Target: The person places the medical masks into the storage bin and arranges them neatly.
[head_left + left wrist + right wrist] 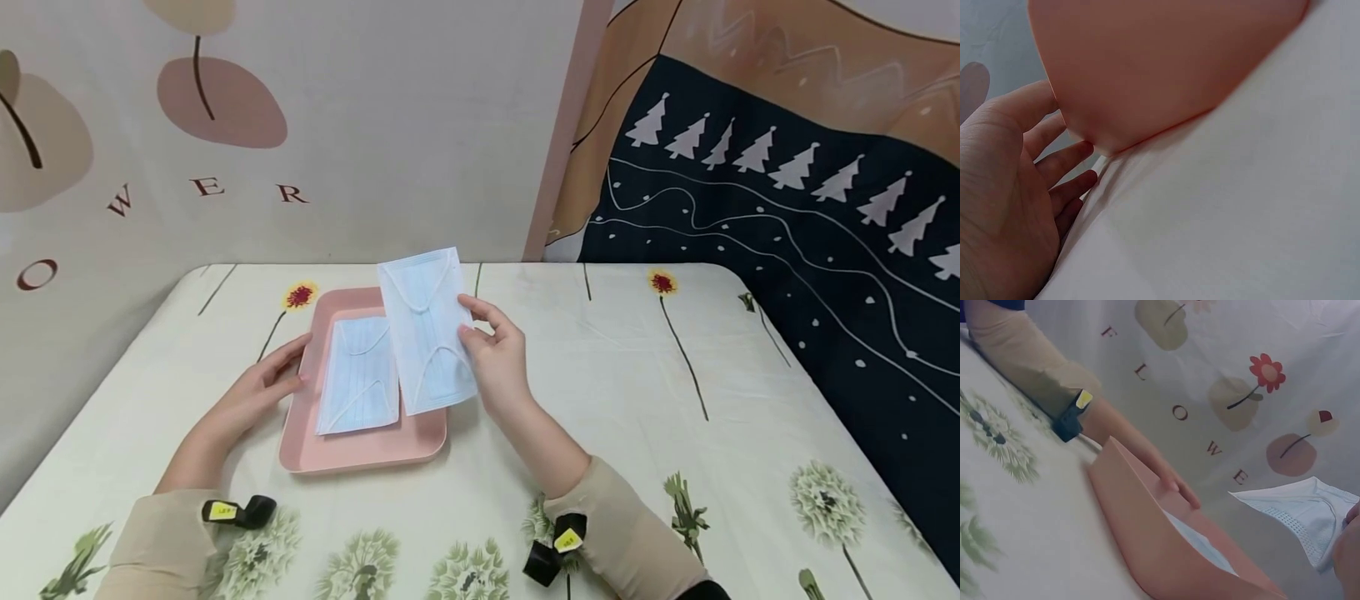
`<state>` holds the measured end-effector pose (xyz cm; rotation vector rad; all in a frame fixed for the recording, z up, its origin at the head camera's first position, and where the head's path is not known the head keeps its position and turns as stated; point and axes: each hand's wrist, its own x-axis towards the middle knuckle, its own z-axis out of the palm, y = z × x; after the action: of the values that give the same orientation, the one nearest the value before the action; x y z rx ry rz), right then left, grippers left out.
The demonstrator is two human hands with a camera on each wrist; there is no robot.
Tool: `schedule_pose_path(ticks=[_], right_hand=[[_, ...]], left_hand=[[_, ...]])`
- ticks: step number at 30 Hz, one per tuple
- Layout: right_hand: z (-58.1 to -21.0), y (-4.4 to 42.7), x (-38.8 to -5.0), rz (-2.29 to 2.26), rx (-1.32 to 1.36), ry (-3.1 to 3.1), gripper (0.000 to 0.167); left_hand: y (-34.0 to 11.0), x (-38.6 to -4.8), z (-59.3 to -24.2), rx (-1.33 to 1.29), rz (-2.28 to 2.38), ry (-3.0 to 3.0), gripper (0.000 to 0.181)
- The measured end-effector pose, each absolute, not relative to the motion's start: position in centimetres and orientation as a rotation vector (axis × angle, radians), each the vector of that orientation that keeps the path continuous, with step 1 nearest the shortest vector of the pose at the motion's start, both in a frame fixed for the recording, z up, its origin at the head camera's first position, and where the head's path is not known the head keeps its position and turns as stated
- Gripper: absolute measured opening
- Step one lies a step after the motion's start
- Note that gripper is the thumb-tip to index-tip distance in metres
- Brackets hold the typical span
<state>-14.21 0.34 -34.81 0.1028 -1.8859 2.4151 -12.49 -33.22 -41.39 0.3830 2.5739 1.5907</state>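
Observation:
A light blue face mask (pixel 426 337) with white ear loops is pinched at its right edge between the thumb and fingers of my right hand (pixel 501 362). It is held up over the right part of a pink tray (pixel 367 457). Inside that tray lies another blue mask (pixel 356 387), flat, its right side partly covered by the held one. My left hand (pixel 251 398) rests against the tray's left side. In the left wrist view its fingers (pixel 1066 159) look loosely extended and touch the tray's outer wall. The right wrist view shows the held mask (pixel 1300 512) bent.
The table has a white cloth (pixel 600 375) printed with flowers. Behind it hangs a pale curtain (pixel 412 125) with letters, and to the right a dark cloth (pixel 750 250) with printed trees. Small black devices are strapped to both sleeves.

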Motion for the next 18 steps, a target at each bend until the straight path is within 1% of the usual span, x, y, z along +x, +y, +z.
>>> schedule_pose_path(ticks=[18], right_hand=[[-36.0, -5.0, -14.0, 2.479, 0.003, -1.893, 0.039]], left_hand=[[-33.3, -12.4, -41.3, 0.352, 1.525, 2.605, 0.065]])
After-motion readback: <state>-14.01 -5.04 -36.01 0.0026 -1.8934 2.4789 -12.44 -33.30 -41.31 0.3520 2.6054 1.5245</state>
